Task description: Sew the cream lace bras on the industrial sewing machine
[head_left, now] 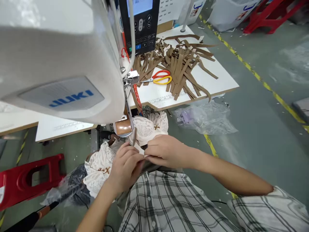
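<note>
A white lace bra (143, 130) with a small brown bow hangs just below the sewing machine's arm (124, 125). My left hand (126, 162) is closed with its fingertips pinching the bra's pale edge, close to a short brown strap (134, 137) that stands up beside the machine. My right hand (166, 150) is closed on the same edge, its fingertips meeting those of my left hand. Fingers hide the exact spot being held. Another white lace bra (101, 167) with a brown bow hangs to the left of my left hand.
On the white table (224, 80) lie a pile of brown straps (181, 64) and scissors (161, 77) with red and yellow handles. A control panel (142, 29) stands behind the machine. Red stools (29, 180) and a clear plastic bag (205, 117) are lower down around me.
</note>
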A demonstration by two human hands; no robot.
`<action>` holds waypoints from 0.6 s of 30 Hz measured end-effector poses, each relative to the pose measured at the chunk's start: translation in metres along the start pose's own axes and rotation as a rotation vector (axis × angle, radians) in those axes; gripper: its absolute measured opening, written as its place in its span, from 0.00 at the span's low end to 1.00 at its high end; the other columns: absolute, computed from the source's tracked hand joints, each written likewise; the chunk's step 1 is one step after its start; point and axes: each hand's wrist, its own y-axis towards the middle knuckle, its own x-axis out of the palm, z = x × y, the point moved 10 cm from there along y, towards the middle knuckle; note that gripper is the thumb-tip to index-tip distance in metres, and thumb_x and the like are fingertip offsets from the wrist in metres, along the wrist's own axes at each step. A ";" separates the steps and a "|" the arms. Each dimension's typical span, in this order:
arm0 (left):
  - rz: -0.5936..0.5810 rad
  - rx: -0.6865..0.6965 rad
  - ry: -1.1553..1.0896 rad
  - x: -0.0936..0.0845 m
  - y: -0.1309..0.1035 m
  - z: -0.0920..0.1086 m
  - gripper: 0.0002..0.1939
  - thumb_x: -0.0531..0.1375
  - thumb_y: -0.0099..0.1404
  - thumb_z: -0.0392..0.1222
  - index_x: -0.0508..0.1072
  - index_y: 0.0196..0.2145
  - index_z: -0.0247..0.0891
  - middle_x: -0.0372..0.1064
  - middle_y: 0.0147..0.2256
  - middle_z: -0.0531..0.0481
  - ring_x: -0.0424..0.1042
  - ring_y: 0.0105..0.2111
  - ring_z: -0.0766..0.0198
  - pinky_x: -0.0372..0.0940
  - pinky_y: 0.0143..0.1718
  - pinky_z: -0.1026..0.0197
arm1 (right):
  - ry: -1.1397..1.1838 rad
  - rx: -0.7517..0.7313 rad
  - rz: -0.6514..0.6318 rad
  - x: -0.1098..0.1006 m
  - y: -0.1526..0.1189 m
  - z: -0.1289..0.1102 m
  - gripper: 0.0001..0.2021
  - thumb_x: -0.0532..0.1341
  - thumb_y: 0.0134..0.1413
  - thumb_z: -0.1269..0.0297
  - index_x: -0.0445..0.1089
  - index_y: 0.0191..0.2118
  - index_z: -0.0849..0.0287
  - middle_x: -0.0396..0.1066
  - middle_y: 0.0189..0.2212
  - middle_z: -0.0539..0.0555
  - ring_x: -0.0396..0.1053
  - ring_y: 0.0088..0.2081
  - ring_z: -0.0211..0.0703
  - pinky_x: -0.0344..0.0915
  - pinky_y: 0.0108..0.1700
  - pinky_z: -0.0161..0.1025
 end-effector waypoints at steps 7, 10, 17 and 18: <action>0.201 0.208 0.200 -0.013 -0.019 0.017 0.12 0.65 0.58 0.24 0.73 0.38 0.36 0.69 0.25 0.54 0.69 0.31 0.65 0.71 0.42 0.56 | -0.307 -0.149 0.225 -0.013 -0.008 -0.019 0.12 0.54 0.63 0.70 0.70 0.29 0.59 0.63 0.20 0.49 0.56 0.26 0.40 0.52 0.34 0.39; 0.220 0.200 0.197 -0.015 -0.020 0.016 0.12 0.65 0.58 0.24 0.73 0.37 0.37 0.67 0.24 0.54 0.69 0.31 0.65 0.71 0.41 0.57 | -0.289 -0.148 0.238 -0.012 -0.008 -0.020 0.12 0.54 0.64 0.69 0.70 0.30 0.59 0.65 0.21 0.49 0.58 0.26 0.40 0.53 0.34 0.39; 0.210 0.026 0.120 -0.014 -0.019 -0.005 0.12 0.62 0.62 0.28 0.71 0.41 0.42 0.66 0.29 0.53 0.70 0.35 0.63 0.70 0.43 0.55 | -0.072 0.020 0.069 0.002 -0.005 0.002 0.12 0.53 0.66 0.63 0.73 0.39 0.56 0.67 0.23 0.51 0.62 0.28 0.41 0.53 0.34 0.39; 0.248 -0.049 0.092 -0.014 -0.022 -0.011 0.14 0.62 0.62 0.30 0.70 0.44 0.42 0.68 0.34 0.50 0.71 0.40 0.60 0.69 0.46 0.53 | 0.042 0.095 0.052 0.005 -0.004 0.010 0.12 0.53 0.66 0.62 0.73 0.39 0.56 0.68 0.24 0.51 0.62 0.29 0.40 0.53 0.33 0.39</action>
